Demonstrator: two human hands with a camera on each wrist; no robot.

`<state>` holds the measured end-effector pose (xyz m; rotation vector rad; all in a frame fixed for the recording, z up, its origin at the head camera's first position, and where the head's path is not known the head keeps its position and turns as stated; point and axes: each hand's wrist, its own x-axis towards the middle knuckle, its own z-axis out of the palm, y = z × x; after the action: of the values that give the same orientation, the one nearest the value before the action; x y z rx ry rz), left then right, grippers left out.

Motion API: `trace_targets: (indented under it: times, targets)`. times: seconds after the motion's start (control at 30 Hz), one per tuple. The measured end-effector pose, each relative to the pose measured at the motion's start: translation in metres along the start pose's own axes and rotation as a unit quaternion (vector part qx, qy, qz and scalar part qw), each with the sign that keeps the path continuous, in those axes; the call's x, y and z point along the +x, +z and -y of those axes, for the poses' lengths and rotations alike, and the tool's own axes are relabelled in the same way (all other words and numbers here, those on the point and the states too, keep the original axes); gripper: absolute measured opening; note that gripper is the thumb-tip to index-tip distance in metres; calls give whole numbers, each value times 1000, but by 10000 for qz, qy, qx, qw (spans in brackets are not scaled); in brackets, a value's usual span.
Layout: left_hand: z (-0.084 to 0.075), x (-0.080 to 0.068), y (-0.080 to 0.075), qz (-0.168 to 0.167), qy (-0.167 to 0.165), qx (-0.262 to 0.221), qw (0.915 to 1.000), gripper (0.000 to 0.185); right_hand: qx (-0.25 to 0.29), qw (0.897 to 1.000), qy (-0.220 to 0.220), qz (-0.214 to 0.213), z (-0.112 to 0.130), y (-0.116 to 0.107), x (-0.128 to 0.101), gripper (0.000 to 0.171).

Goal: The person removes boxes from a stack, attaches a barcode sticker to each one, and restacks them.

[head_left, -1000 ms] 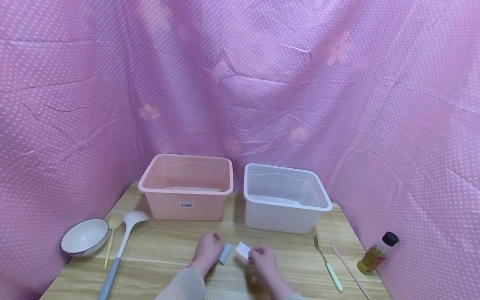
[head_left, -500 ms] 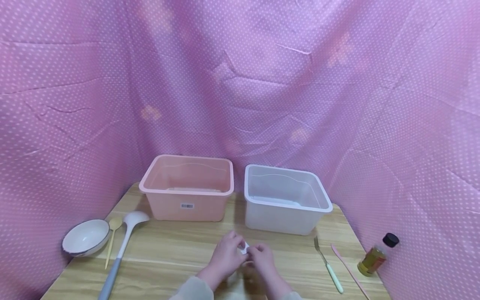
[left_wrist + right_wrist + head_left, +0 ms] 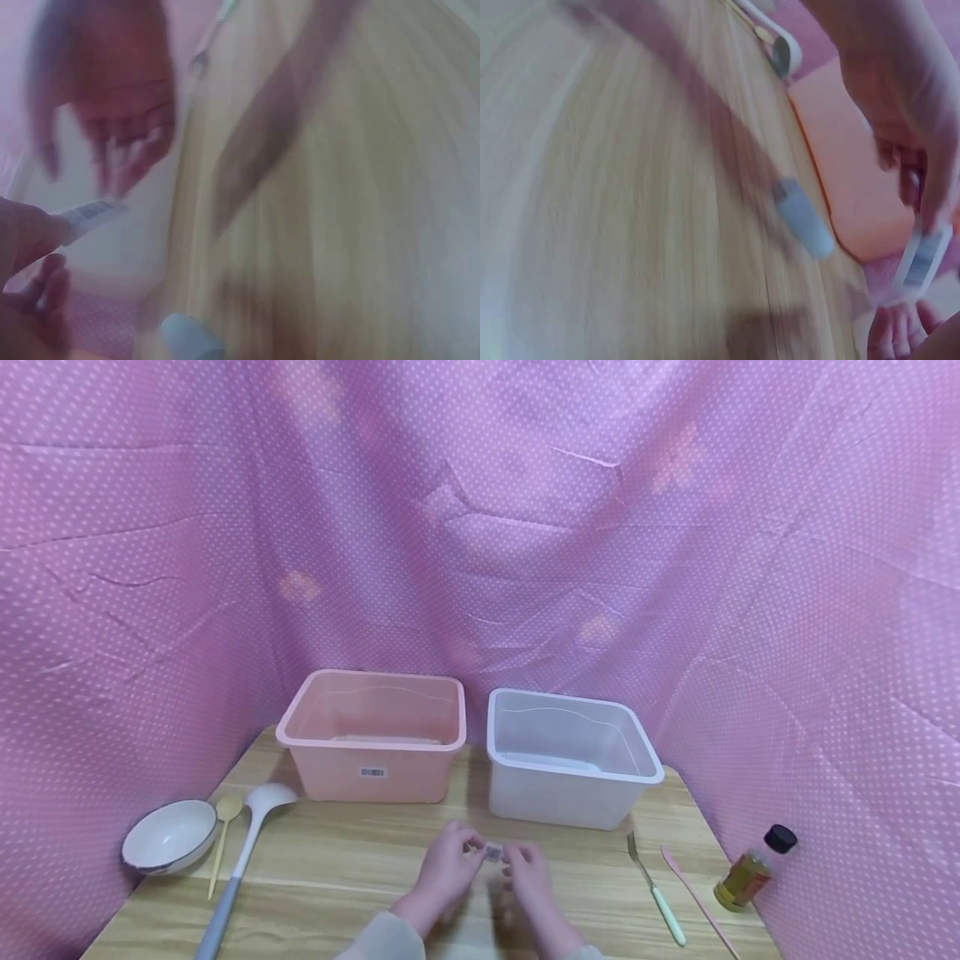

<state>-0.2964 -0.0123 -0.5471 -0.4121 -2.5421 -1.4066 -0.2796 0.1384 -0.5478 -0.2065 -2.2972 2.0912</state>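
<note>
My left hand [image 3: 448, 864] pinches a small white card [image 3: 492, 852] with grey print by one end, above the table. My right hand [image 3: 529, 877] is at the card's other end, its thumb spread from its fingers in the left wrist view. Whether its fingertips touch the card is blurred. In the right wrist view, dark barcode-like print shows on the card [image 3: 922, 259]. A short pale blue cylinder [image 3: 805, 219] with a darker end lies on the wood below the hands. It also shows in the left wrist view as a pale cylinder [image 3: 191, 337]; the head view hides it.
A pink bin [image 3: 371, 772] and a white bin [image 3: 566, 793] stand behind the hands. At left lie a bowl [image 3: 170, 835], a yellow spoon [image 3: 228, 810] and a ladle [image 3: 251, 839]. A fork [image 3: 654, 889], a thin pink utensil [image 3: 697, 897] and a black-capped bottle [image 3: 752, 870] are at right.
My left hand has moved right from beside the cylinder and taken the card's near end. The card, held by my right hand before, has turned and now shows its printed side.
</note>
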Motion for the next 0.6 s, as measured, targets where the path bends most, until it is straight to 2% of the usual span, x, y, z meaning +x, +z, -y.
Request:
trace_targets:
  times: [0.07,0.17,0.33,0.5,0.57,0.6]
  targets:
    - [4,2,0,115,-424,-796,9959,5,-192,9997,-133,14,-3,-6,2,37]
    - [8,5,1,286,-814,-1608,9832,6,-274,9988,-299,284,-6,-16,5,34]
    - [7,5,8,353,-949,-2050,9735,9,-331,9975,-397,487,-5,-28,6,20]
    - [-1,8,23,132,-1113,-2397,9643,28,-355,9973,-647,58,-1,-37,7,33]
    - [-5,10,28,113,-1018,-2388,9656,30,-440,9954,-841,-127,0,-40,7,30]
    - [-7,11,31,129,-935,-2283,9690,27,-524,9937,-968,-206,1,-42,8,26]
